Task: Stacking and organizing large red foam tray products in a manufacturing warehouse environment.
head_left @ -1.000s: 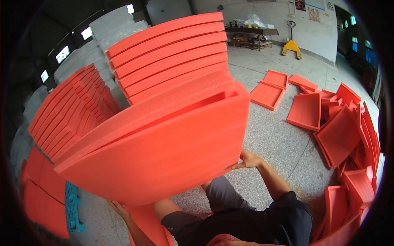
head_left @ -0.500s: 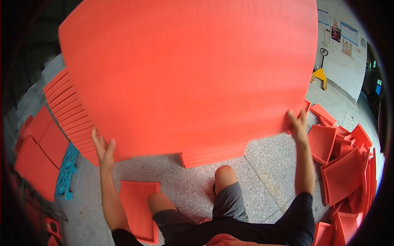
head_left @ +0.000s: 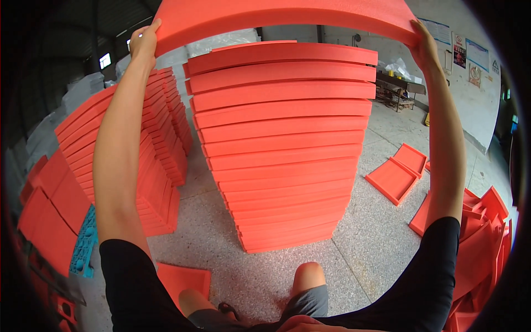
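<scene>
Two hands on one orange foam slab (head_left: 282, 16), held overhead. Left hand (head_left: 145, 41) at 11 o'clock, fingers curled over the slab's left end edge. Right hand (head_left: 423, 44) at 1 o'clock, closed on the right end the same way. Both arms up and nearly straight, black sleeves at the lower edge.

Slab long axis runs left-right, spanning hand to hand across 12 o'clock. It lies near flat, thick front edge toward the camera, broad face pointing up and down. The bow in it is probably lens bend; can't tell for sure.

Change vs half a second ago: the slab then stood tilted in front of the view, its broad face filling most of the picture and hiding the stack. Now it is raised and levelled, only the edge and a strip of underside showing. Hands have gone from mid-height to the top of the view.

Look: uniform orange, matte, thick, clean square edges, no marks visible.

Below it, dead centre, a tall stack of orange foam slabs (head_left: 282, 144) on the speckled concrete floor (head_left: 365, 243). The slab is above the stack top, apart from it. Another leaning orange slab stack (head_left: 127, 160) at 9 o'clock. Loose orange foam trays (head_left: 401, 171) at 3 o'clock, more piled at 4 o'clock.
</scene>
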Motion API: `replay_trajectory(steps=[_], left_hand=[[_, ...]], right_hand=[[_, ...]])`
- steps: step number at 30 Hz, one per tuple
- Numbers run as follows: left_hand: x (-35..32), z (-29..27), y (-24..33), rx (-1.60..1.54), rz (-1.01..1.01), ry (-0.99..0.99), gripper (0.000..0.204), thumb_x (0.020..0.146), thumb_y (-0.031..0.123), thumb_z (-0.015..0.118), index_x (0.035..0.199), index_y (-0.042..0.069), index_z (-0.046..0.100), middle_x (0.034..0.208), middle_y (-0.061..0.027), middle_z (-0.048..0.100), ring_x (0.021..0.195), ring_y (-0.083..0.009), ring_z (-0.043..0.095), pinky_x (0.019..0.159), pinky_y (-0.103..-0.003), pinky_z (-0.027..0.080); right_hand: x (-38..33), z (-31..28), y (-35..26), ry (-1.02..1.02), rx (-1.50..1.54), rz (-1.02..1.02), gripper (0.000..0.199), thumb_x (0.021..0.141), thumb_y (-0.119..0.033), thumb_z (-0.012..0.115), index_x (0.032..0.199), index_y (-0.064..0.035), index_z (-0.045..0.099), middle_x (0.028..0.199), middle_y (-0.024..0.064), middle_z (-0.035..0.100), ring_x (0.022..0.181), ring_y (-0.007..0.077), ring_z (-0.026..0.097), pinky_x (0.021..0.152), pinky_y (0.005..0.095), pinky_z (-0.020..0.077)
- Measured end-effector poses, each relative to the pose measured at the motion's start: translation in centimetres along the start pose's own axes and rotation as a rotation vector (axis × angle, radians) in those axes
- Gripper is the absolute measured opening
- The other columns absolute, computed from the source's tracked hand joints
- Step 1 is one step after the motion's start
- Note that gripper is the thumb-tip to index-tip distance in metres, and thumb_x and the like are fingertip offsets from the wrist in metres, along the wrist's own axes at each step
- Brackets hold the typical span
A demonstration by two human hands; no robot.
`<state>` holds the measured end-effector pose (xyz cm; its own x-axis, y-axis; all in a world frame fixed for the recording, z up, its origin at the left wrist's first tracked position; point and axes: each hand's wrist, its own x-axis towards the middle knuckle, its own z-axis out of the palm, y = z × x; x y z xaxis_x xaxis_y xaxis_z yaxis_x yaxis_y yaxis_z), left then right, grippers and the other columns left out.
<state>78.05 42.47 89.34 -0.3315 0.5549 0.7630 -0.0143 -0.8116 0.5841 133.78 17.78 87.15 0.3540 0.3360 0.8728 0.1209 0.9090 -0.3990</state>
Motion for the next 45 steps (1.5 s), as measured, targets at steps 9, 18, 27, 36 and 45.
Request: replay_trajectory(steps=[9, 18, 27, 36, 45], left_hand=[[-1.1, 6.3, -7.2, 0.154, -0.109, -0.166, 0.056, 0.080, 0.049, 0.059, 0.108, 0.000, 0.062, 0.107, -0.0114, 0.061, 0.095, -0.0208, 0.056, 0.084, -0.035, 0.043], [-1.7, 5.5, -12.5, 0.151, -0.029, -0.243, 0.077, 0.082, 0.065, 0.047, 0.123, -0.001, 0.051, 0.122, -0.0173, 0.053, 0.114, -0.0270, 0.049, 0.096, -0.039, 0.037], [-1.7, 3.0, -14.5, 0.149, 0.119, -0.112, 0.071, 0.087, 0.060, 0.045, 0.129, 0.004, 0.045, 0.115, -0.0131, 0.056, 0.106, -0.0227, 0.053, 0.092, -0.032, 0.040], [-28.2, -20.8, -27.3, 0.545, -0.212, -0.520, 0.047, 0.088, 0.030, 0.061, 0.125, 0.004, 0.049, 0.095, -0.0056, 0.058, 0.088, -0.0123, 0.054, 0.078, -0.025, 0.044], [-59.6, -33.6, -25.8, 0.595, -1.016, -1.006, 0.055, 0.085, 0.032, 0.061, 0.129, 0.004, 0.043, 0.110, -0.0186, 0.057, 0.100, -0.0287, 0.056, 0.087, -0.039, 0.045]], right_hand=[[6.8, -4.7, 11.8, 0.291, -0.567, 0.284, 0.072, 0.073, -0.065, 0.057, 0.107, -0.0011, 0.058, 0.104, 0.0109, 0.059, 0.084, 0.0199, 0.059, 0.062, 0.0303, 0.0469], [3.7, -4.4, 17.9, 0.124, -0.590, 0.074, 0.069, 0.082, -0.067, 0.047, 0.108, -0.0045, 0.062, 0.093, 0.0078, 0.062, 0.078, 0.0155, 0.057, 0.070, 0.0292, 0.0434], [3.0, -3.3, 19.9, 0.255, -0.863, -0.252, 0.072, 0.092, -0.060, 0.026, 0.113, 0.0017, 0.057, 0.101, 0.0224, 0.062, 0.099, 0.0318, 0.057, 0.087, 0.0377, 0.0413], [-36.3, -33.6, 24.5, -0.002, -1.258, 0.762, 0.053, 0.095, -0.050, 0.033, 0.096, -0.0017, 0.057, 0.078, 0.0038, 0.053, 0.070, 0.0165, 0.055, 0.069, 0.0267, 0.0469], [-74.6, -19.3, 24.7, 0.407, -0.504, 1.953, 0.089, 0.076, -0.072, 0.047, 0.139, -0.0113, 0.029, 0.137, 0.0222, 0.032, 0.116, 0.0422, 0.042, 0.092, 0.0577, 0.0379]])
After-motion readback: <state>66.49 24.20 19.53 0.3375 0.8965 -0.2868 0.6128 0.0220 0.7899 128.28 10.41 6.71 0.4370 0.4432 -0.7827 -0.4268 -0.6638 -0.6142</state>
